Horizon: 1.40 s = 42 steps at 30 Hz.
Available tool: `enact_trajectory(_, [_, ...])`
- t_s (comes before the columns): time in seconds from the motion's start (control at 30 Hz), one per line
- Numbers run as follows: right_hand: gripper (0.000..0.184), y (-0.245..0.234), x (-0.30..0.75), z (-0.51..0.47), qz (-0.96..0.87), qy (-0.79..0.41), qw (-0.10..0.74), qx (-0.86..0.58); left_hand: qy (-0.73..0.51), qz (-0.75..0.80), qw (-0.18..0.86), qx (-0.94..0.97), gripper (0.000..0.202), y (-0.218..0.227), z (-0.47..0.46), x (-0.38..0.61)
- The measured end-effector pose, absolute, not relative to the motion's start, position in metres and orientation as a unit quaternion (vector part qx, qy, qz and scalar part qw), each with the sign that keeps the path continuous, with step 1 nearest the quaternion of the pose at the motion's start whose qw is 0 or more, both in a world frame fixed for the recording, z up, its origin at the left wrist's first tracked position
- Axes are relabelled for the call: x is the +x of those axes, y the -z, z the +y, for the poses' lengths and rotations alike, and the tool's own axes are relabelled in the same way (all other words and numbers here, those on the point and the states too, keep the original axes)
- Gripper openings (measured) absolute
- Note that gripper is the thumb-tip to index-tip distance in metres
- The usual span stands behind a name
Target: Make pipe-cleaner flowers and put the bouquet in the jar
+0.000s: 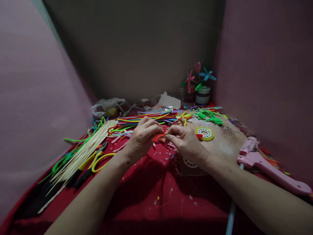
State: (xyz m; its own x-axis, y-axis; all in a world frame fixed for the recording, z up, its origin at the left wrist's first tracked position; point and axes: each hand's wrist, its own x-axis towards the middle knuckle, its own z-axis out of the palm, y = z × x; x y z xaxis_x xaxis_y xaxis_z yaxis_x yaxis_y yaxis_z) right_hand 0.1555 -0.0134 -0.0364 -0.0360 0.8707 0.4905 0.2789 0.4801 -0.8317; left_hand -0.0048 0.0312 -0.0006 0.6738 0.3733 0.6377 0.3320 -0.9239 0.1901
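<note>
Over the middle of the red cloth, my left hand (143,134) and my right hand (184,141) meet at the fingertips. Pinched between them is an orange-red pipe cleaner (158,137), partly bent, with much of it hidden by my fingers. A red tip (199,136) shows past the far side of my right hand; I cannot tell whether it is the same piece. Right beside that tip lies a yellow tape roll (204,133) on a brown board (220,143). Behind my hands are several coloured pipe cleaners (146,118) in a loose pile.
Wooden skewers (80,153), yellow-black pliers (91,160) and yellow-handled scissors (97,164) lie at left. A pink glue gun (271,166) with a glue stick rests at right. Green pipe-cleaner pieces (209,116), a plastic bag (110,106) and a pot (202,95) with pipe-cleaner flowers (207,75) stand behind.
</note>
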Motion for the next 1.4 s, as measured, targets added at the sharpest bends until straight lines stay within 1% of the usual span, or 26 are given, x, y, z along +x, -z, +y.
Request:
enact_trajectory(0.07, [0.014,0.038,0.155,-0.015,-0.695,-0.179,0.540,-0.440,-0.348,0.253,0.120,0.895,0.020,0.002,0.028,-0.003])
enact_trajectory(0.13, [0.018,0.040,0.154,-0.016,-0.722,-0.075,0.532,-0.436,-0.326,0.325,0.275,0.844,0.023,0.005,0.026,0.000])
enact_trajectory(0.2, [0.021,0.042,0.152,-0.016,-0.736,-0.006,0.524,-0.428,-0.298,0.356,0.439,0.769,0.025,0.009,0.026,0.002])
enact_trajectory(0.23, [0.022,0.043,0.152,-0.016,-0.737,0.004,0.522,-0.429,-0.292,0.359,0.495,0.735,0.025,0.011,0.027,0.004])
enact_trajectory(0.27, [0.021,0.043,0.151,-0.015,-0.734,-0.008,0.520,-0.436,-0.294,0.358,0.526,0.713,0.024,0.012,0.028,0.005])
enact_trajectory(0.3, [0.020,0.043,0.151,-0.014,-0.727,-0.043,0.520,-0.446,-0.302,0.359,0.533,0.705,0.024,0.013,0.029,0.005])
enact_trajectory(0.33, [0.018,0.042,0.151,-0.013,-0.713,-0.102,0.524,-0.456,-0.312,0.363,0.523,0.705,0.023,0.013,0.029,0.006])
enact_trajectory(0.4, [0.014,0.040,0.153,-0.010,-0.663,-0.266,0.530,-0.456,-0.329,0.373,0.484,0.720,0.022,0.012,0.030,0.006])
enact_trajectory(0.47, [0.015,0.037,0.156,-0.008,-0.603,-0.421,0.524,-0.430,-0.346,0.381,0.442,0.734,0.020,0.010,0.031,0.005])
enact_trajectory(0.53, [0.019,0.036,0.159,-0.006,-0.566,-0.505,0.507,-0.408,-0.357,0.390,0.415,0.741,0.020,0.008,0.031,0.004])
enact_trajectory(0.6, [0.020,0.036,0.161,-0.004,-0.545,-0.533,0.501,-0.409,-0.356,0.398,0.395,0.747,0.021,0.008,0.032,0.003])
enact_trajectory(0.7, [0.016,0.039,0.160,-0.003,-0.535,-0.505,0.519,-0.435,-0.336,0.400,0.365,0.770,0.022,0.008,0.031,0.003])
enact_trajectory(0.87, [0.009,0.045,0.156,-0.004,-0.603,-0.374,0.539,-0.454,-0.318,0.399,0.349,0.786,0.021,0.007,0.030,0.003])
enact_trajectory(0.97, [0.009,0.045,0.155,-0.007,-0.642,-0.308,0.549,-0.438,-0.307,0.397,0.309,0.808,0.020,0.006,0.030,0.001])
enact_trajectory(1.03, [0.016,0.044,0.155,-0.009,-0.676,-0.189,0.573,-0.423,-0.288,0.384,0.278,0.832,0.020,0.005,0.030,-0.001])
enact_trajectory(1.1, [0.023,0.043,0.155,-0.011,-0.702,-0.033,0.578,-0.415,-0.269,0.365,0.249,0.856,0.020,0.005,0.029,-0.001])
enact_trajectory(1.13, [0.024,0.042,0.155,-0.012,-0.710,0.028,0.566,-0.418,-0.260,0.356,0.234,0.866,0.020,0.006,0.028,-0.001])
enact_trajectory(1.2, [0.018,0.041,0.156,-0.012,-0.726,0.084,0.526,-0.435,-0.252,0.348,0.204,0.880,0.019,0.006,0.027,-0.001])
enact_trajectory(1.27, [0.015,0.040,0.156,-0.011,-0.734,0.068,0.499,-0.455,-0.249,0.351,0.183,0.884,0.018,0.006,0.027,-0.001])
enact_trajectory(1.3, [0.016,0.040,0.156,-0.011,-0.734,0.032,0.499,-0.461,-0.249,0.354,0.177,0.884,0.018,0.006,0.027,-0.001])
enact_trajectory(1.33, [0.017,0.040,0.156,-0.010,-0.728,-0.023,0.504,-0.465,-0.251,0.358,0.173,0.883,0.017,0.007,0.028,-0.001])
enact_trajectory(1.4, [0.017,0.040,0.156,-0.009,-0.700,-0.170,0.514,-0.466,-0.256,0.361,0.170,0.880,0.017,0.007,0.029,-0.002])
